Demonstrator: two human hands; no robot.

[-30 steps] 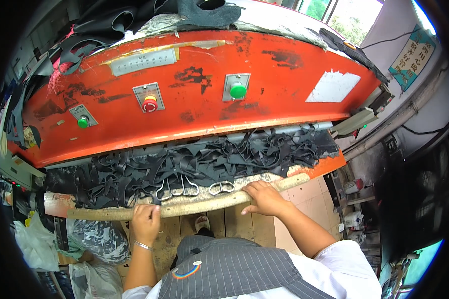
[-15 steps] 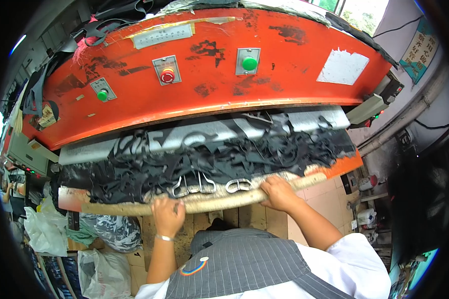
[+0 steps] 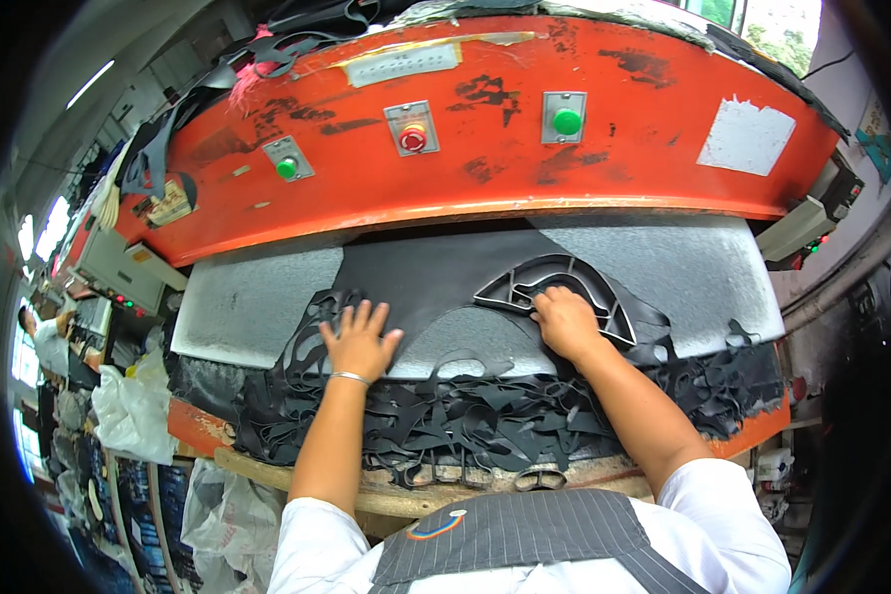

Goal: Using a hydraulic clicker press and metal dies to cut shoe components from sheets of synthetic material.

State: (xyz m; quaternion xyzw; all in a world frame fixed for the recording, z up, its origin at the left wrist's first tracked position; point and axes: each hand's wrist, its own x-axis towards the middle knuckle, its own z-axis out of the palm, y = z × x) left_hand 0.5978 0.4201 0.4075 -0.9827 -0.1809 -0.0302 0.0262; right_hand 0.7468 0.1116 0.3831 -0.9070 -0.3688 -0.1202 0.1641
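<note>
A dark leather sheet (image 3: pixel 421 267) with cut-out edges lies across the pale grey cutting board (image 3: pixel 247 287). My left hand (image 3: pixel 358 345) rests on the sheet's left part, palm down and fingers spread. On the right of the sheet sits a metal cutting die (image 3: pixel 612 305), an open frame with a curved outline and inner crossbars. Closed around an inner part of this die is my right hand (image 3: pixel 567 325); its fingertips are partly hidden by the frame.
Tangled dark leather scraps (image 3: pixel 455 421) fill the ledge in front of the board. Two small metal dies (image 3: pixel 541 479) lie by its wooden edge (image 3: pixel 386 495). Behind the board stands the red-orange press beam (image 3: pixel 505 168) with green and red buttons. Plastic bags (image 3: pixel 233 525) are at lower left.
Both hands have left the wooden front edge and moved forward onto the board. More of the board shows beyond the scraps, with the leather sheet and large die now in view.
</note>
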